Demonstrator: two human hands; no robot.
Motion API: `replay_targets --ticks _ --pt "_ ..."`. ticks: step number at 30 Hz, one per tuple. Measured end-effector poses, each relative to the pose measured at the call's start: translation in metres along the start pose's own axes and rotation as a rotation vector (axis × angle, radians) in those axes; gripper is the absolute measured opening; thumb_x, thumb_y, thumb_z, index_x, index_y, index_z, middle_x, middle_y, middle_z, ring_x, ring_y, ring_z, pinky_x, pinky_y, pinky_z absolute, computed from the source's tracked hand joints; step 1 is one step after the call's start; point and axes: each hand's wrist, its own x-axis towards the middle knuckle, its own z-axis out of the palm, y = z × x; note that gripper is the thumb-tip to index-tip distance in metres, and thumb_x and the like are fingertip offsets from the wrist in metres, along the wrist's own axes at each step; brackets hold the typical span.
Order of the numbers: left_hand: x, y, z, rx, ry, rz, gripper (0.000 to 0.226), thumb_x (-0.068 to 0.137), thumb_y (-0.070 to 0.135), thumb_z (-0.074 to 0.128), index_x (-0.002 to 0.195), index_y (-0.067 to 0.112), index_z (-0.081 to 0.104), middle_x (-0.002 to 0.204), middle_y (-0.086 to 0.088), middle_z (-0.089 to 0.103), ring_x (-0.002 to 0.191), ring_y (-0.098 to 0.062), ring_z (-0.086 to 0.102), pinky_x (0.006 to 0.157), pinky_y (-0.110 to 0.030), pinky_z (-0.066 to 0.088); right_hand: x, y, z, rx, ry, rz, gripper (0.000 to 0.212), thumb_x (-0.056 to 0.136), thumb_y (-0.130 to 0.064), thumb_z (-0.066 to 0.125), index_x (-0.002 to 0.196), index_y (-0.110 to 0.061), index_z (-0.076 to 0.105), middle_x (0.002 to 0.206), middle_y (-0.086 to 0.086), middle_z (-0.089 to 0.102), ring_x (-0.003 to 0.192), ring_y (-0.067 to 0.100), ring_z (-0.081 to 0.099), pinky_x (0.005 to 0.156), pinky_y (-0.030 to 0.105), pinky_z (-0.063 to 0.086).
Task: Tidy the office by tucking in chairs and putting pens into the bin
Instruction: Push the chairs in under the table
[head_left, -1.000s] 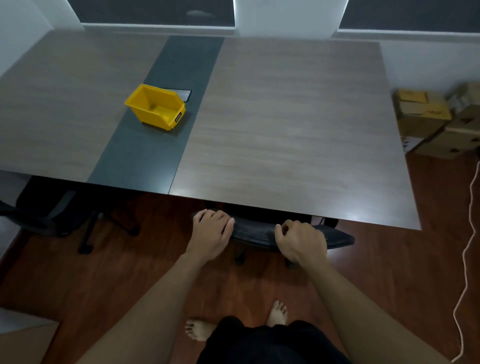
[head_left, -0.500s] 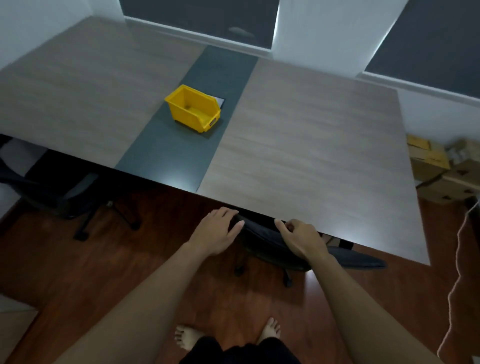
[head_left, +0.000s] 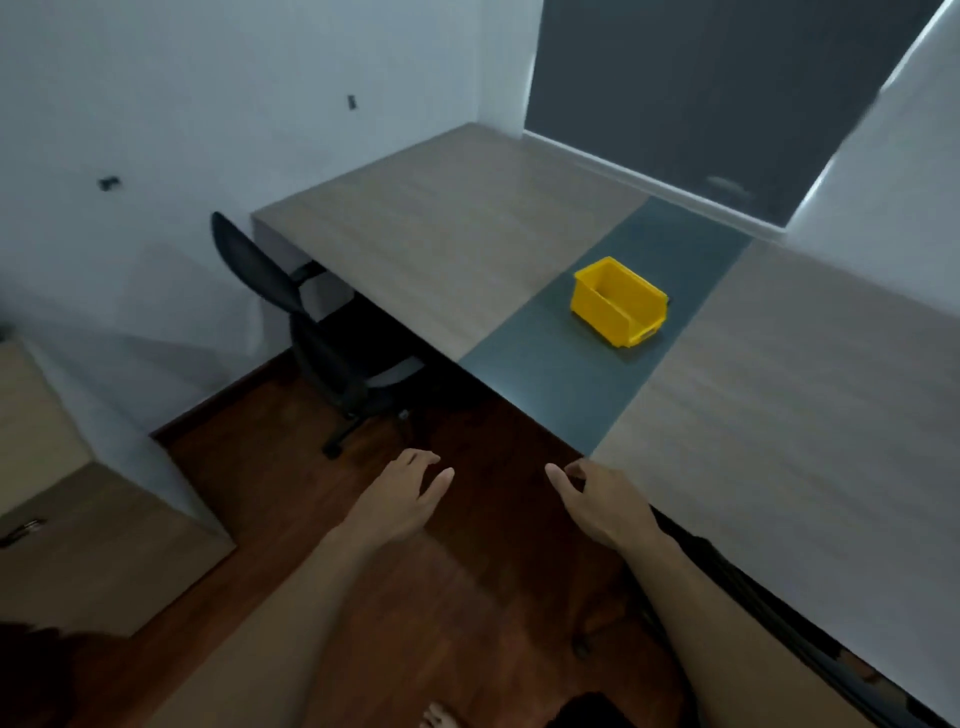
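**Hands off the tucked chair, view swung left**

Half a second earlier both hands gripped the backrest of a black chair at the worktop's near edge; now both had let go and the view had turned left, bringing a second office chair (head_left: 332, 338) into sight. The first chair (head_left: 779, 623) showed only as a dark strip along the near edge of the worktop (head_left: 467, 234), at lower right, pushed in under it.

The second chair stood at the left end of the worktop, its seat partly under the near edge and its backrest jutting out toward the white wall. Between it and the hands lay a stretch of bare wooden floor (head_left: 249, 467). A low cabinet (head_left: 78, 545) bounded that floor on the left.

The yellow bin (head_left: 618, 301) sat on the grey centre strip of the worktop, well back from the near edge, mouth open upward. No pens could be made out.

The left hand (head_left: 405, 499) hung over the floor, palm down, fingers loosely spread and holding nothing. The right hand (head_left: 602, 504) hovered just beside the near edge of the worktop where the grey strip ends, fingers released and slightly curled, thumb pointing left.
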Motion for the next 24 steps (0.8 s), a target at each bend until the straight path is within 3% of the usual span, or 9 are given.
replay_targets --ticks 13,24 --pt "-0.065 -0.152 -0.103 -0.099 0.251 -0.323 0.067 0.108 0.066 0.033 0.152 0.02 0.055 0.155 0.002 0.052 0.137 -0.014 0.055 0.117 -0.034 0.045 0.081 -0.197 0.072 -0.068 -0.194 -0.304 0.083 0.092 -0.088 0.028 0.14 -0.028 0.061 0.126 -0.004 0.072 0.111 0.017 0.069 0.093 0.042 0.06" --pt "0.009 -0.23 -0.228 -0.035 0.326 -0.391 0.058 0.11 0.057 0.039 0.15 0.019 0.057 0.149 0.0 0.057 0.131 -0.015 0.058 0.112 -0.032 0.047 0.215 -0.342 0.087 0.052 -0.222 -0.39 0.078 0.096 -0.084 0.031 0.134 -0.024 0.063 0.116 -0.002 0.072 0.101 0.019 0.069 0.088 0.044 0.061"
